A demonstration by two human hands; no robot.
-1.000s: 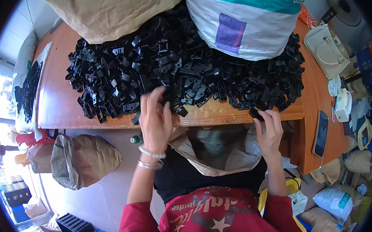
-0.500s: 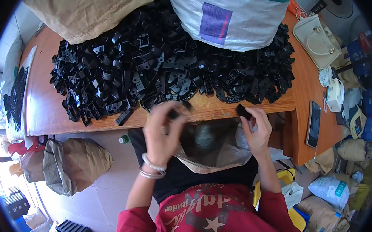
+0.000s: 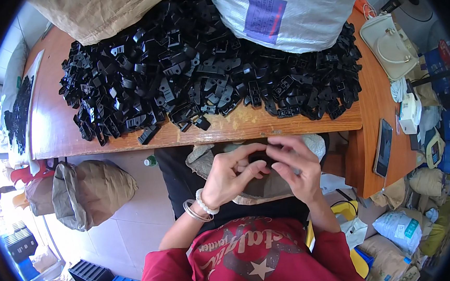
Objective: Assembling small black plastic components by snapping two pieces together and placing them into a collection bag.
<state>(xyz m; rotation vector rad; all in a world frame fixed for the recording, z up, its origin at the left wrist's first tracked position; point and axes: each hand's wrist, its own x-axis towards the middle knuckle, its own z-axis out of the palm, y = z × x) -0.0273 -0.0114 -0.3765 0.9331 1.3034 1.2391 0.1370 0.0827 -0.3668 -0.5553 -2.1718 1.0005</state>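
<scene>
My two hands meet over my lap, just off the table's near edge. A small black plastic part [image 3: 259,158] shows between them, mostly covered by fingers. My left hand [image 3: 232,175], with bracelets at the wrist, is closed on it with thumb and fingers. My right hand [image 3: 297,169] is closed against it from the other side, its fingers slightly smeared by motion. Whether one piece or two are held, I cannot tell. Below the hands an open sack [image 3: 260,194] lies across my lap. Beyond the edge spreads a big heap of black plastic parts [image 3: 179,86].
A brown paper sack [image 3: 101,16] and a white woven sack [image 3: 300,23] rest at the heap's back. To the right lie a phone [image 3: 382,147] and a cream handbag [image 3: 389,48]. A full brown sack [image 3: 101,193] stands on the floor at left.
My left hand has come away from the heap's near edge, moving right and down. My right hand, with its black part, has shifted slightly left, and the two hands now meet.
</scene>
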